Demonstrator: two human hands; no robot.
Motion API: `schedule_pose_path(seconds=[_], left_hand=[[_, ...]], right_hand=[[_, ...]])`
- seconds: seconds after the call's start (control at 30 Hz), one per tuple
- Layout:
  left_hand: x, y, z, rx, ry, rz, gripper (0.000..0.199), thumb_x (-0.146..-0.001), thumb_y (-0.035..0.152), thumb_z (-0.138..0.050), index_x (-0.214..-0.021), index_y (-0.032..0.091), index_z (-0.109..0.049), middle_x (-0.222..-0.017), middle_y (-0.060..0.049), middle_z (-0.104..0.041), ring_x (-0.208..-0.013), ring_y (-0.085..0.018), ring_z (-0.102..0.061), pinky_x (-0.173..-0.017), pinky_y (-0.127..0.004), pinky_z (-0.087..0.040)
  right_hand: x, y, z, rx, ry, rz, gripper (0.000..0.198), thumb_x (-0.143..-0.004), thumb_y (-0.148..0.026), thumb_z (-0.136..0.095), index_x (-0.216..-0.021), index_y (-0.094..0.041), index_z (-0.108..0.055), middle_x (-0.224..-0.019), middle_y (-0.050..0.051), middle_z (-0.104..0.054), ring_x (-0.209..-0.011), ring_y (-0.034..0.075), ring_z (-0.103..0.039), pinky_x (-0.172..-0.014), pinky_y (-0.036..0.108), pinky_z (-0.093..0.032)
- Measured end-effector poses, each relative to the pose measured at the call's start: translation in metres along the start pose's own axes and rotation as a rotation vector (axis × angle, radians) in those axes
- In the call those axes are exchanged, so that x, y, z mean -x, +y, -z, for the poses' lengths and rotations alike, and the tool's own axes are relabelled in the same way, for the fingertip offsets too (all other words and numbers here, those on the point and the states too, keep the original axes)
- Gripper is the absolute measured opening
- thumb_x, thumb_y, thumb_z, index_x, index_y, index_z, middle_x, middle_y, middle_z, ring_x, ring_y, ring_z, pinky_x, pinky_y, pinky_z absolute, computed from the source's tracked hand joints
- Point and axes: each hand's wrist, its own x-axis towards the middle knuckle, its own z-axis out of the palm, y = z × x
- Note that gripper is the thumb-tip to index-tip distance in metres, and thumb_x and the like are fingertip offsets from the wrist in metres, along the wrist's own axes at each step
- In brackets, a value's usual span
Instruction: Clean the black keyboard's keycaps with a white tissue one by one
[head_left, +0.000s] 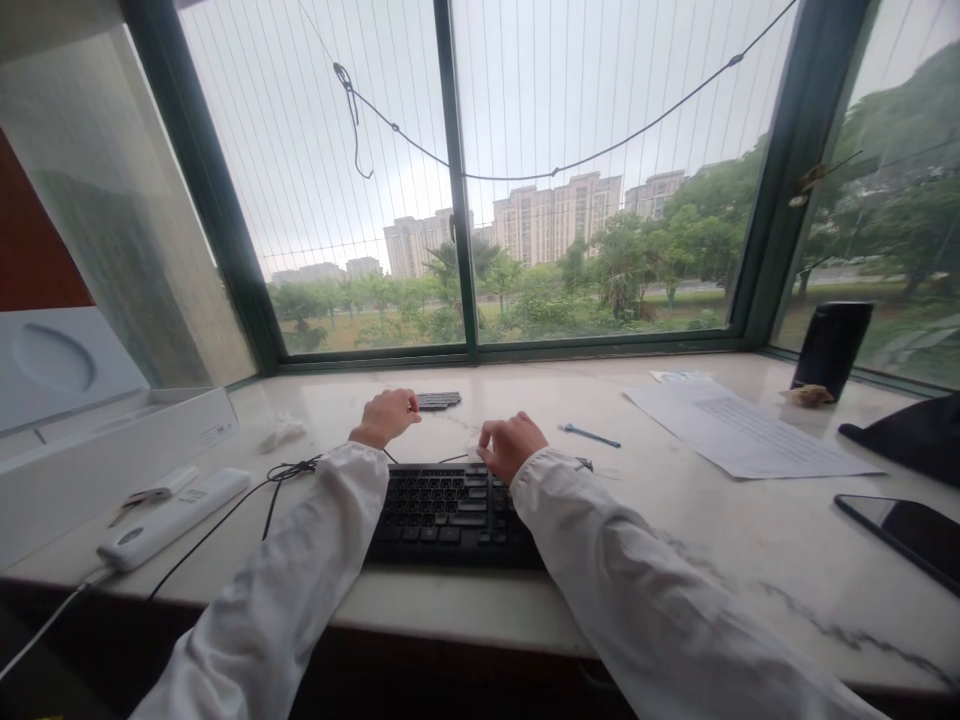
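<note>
A black keyboard (442,515) lies flat near the front edge of the sill; many of its keys look bare, without caps. Beyond it, a small block of loose keycaps (438,401) is laid out in rows. My left hand (386,415) is beside the left end of these keycaps, fingers curled together; anything between them is hidden. Over the keyboard's upper right part, my right hand (514,443) is closed, with a bit of white material (474,453), perhaps tissue, at its fingertips. A thin blue tool (592,435) lies to the right.
To the left are a white power strip (176,515), keys (146,493), a black cable (217,530), a crumpled white wad (283,432) and a white box (142,440). At right lie printed paper (750,430), a phone (907,530) and a black cylinder (832,345). Windows stand behind.
</note>
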Motion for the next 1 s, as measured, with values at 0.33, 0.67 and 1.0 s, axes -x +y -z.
schedule_pose_path(seconds=[0.33,0.67,1.0], left_hand=[[-0.016,0.014,-0.011,-0.072,-0.115,-0.075,0.027,-0.078,0.047,-0.062,-0.095,0.028,-0.072,-0.103,-0.005,-0.071,-0.095,-0.022,-0.064,-0.080,-0.029,-0.047],[-0.060,0.043,-0.022,-0.168,-0.081,-0.206,0.029,-0.084,0.035,-0.060,-0.109,0.022,-0.069,-0.114,-0.011,-0.067,-0.105,-0.025,-0.060,-0.088,-0.029,-0.043],[-0.067,0.051,-0.043,-0.239,-0.035,-0.257,0.018,-0.085,0.028,-0.056,-0.095,0.023,-0.070,-0.105,-0.009,-0.069,-0.103,-0.024,-0.062,-0.091,-0.033,-0.043]], right_hand=[[-0.011,0.049,0.006,0.291,0.104,-0.212,0.027,-0.092,-0.034,-0.047,-0.096,-0.014,-0.066,-0.090,0.014,-0.072,-0.086,0.022,-0.067,-0.091,0.037,-0.029],[-0.012,0.038,-0.010,0.178,-0.005,0.035,0.047,-0.088,-0.058,-0.047,-0.095,-0.020,-0.074,-0.092,0.011,-0.074,-0.090,0.022,-0.065,-0.090,0.033,-0.034],[-0.011,0.032,-0.014,0.202,-0.010,0.116,0.045,-0.087,-0.057,-0.050,-0.084,-0.021,-0.077,-0.083,0.011,-0.074,-0.087,0.022,-0.064,-0.086,0.031,-0.039]])
